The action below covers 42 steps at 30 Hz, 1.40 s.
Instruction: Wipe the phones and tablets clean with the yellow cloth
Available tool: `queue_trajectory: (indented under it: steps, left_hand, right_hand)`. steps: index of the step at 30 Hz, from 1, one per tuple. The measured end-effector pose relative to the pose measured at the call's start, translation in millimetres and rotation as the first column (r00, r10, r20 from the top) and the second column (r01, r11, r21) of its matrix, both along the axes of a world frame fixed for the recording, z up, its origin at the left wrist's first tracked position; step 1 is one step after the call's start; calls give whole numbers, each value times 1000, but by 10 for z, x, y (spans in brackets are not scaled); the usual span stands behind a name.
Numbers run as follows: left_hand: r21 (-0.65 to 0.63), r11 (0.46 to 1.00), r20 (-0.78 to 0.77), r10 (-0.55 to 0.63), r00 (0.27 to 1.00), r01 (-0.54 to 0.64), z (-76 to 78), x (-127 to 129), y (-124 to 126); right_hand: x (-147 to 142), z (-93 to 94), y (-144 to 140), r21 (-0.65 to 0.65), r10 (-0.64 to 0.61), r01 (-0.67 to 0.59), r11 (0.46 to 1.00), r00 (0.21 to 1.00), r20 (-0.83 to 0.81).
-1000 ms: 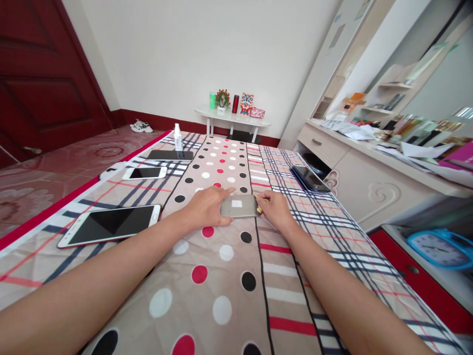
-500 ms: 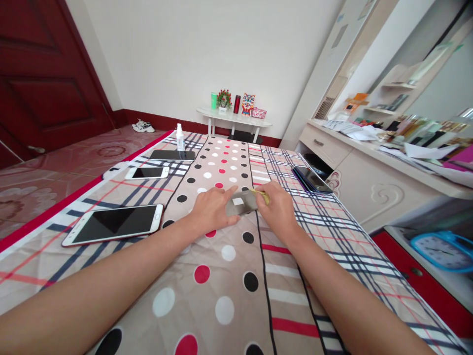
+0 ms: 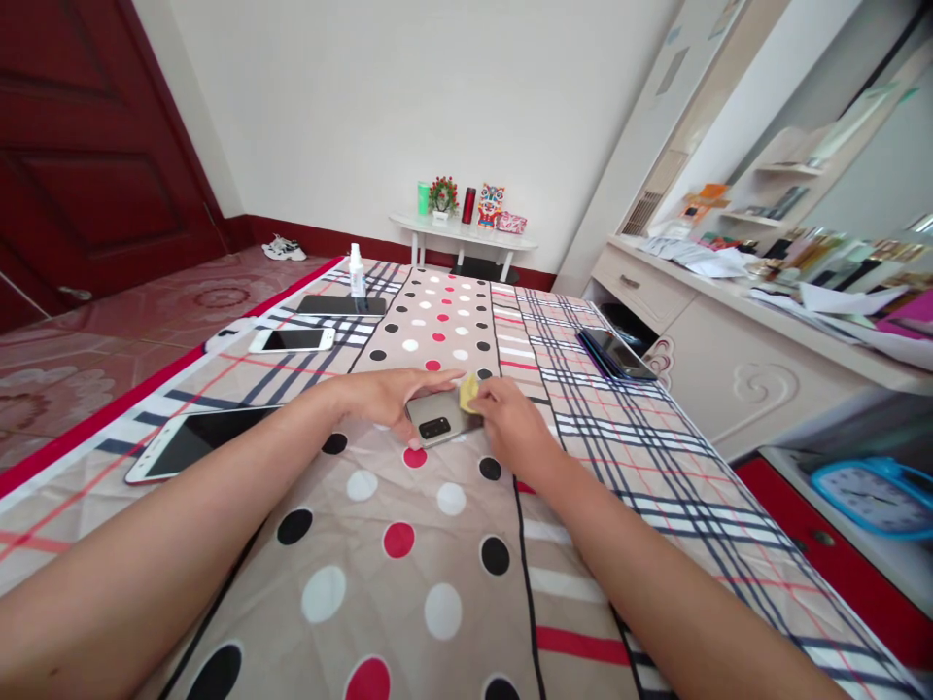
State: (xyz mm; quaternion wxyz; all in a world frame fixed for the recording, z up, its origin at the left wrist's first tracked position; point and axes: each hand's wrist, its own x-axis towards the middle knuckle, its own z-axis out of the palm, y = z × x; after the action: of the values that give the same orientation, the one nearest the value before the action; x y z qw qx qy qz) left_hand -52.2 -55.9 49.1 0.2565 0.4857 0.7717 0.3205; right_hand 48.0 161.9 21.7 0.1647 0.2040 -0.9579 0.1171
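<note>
A grey phone [image 3: 435, 420] lies back-side up on the patterned bedspread [image 3: 437, 544], its dark camera block facing me. My left hand [image 3: 379, 397] curls around the phone's far and left edges, thumb at its near corner. My right hand [image 3: 510, 423] pinches a small yellow cloth [image 3: 468, 391] against the phone's right end.
On the left lie a large white-framed phone [image 3: 186, 439], a small white phone [image 3: 293, 339] and a dark tablet [image 3: 341, 305] with a spray bottle [image 3: 357, 271] behind it. Dark phones [image 3: 616, 354] rest at the right edge. A dresser [image 3: 729, 350] flanks the right; a white side table [image 3: 461, 235] stands beyond.
The grey phone has been turned, so its camera block now faces me instead of the white label. Both hands shifted left and nearer with it; my left forearm now covers part of the large phone.
</note>
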Motion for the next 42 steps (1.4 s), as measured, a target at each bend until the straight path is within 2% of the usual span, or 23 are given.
queue_trajectory:
  steps: [3,6,8,10,12,14,16,18,21,23,26,29,31,34,37,40,42]
  left_hand:
    - [33,999,69,29,997,-31,-62,30,38]
    - [78,995,92,60,994,-67,-132,54,101]
    - [100,992,78,71,994,-79,-175,51,127]
    - [122,989,45,74,996,-79,-210,37,133]
    - [145,986,2,83,997,-82,-233,26,129]
    - [145,983,-50,117,992,-108,-245,23,127]
    - [132,980,-83,163,983,-151,-252,26,136]
    - [119,978,-84,184,979,-174,-262,25,151]
    - [117,978,-76,180,981,-170,-290,14,171]
    - [120,978,-85,182,980,-171,-308,7,182]
    - [123,977,-99,187,977,-174,-317,12,196]
    - [131,977,-144,189,971,-171,-300,29,204]
    - [126,979,-152,177,972,-158,-288,39,201]
    - [95,984,-123,164,979,-153,-282,50,189]
    - [79,980,-110,189,976,-181,-284,60,182]
    - [83,978,-88,198,976,-191,-278,70,187]
    - [86,978,-76,198,977,-191,-274,72,193]
  right_hand:
    - [-144,-28,280,26,-223,224,974,974,-32]
    - [-161,-57,309,25,-276,279,960,958,-72]
    - [-89,-57,145,-1,-192,192,981,979,-72]
    - [9,-38,-89,-41,-17,15,999,999,-42]
    - [78,-15,-280,-63,158,-158,985,987,-4]
    - [73,-8,-333,-62,241,-239,969,971,13]
    - [-11,-31,-223,-49,186,-186,981,983,-5]
    - [-142,-74,-7,-35,25,-27,999,999,-47]
    - [-309,-134,274,-21,-205,204,979,973,-103]
    - [-341,-145,300,-27,-234,233,972,965,-114]
    - [-252,-104,64,-62,-71,66,996,995,-72]
    - [-77,-7,-294,-125,145,-142,982,989,13]
    - [31,63,-453,-153,146,-135,979,987,62]
    - [108,136,-450,-157,66,-44,987,988,141]
    - [65,160,-190,-88,-58,77,993,978,198]
    - [-31,168,121,15,-262,263,965,955,139]
    - [-52,184,210,68,-366,361,930,927,78]
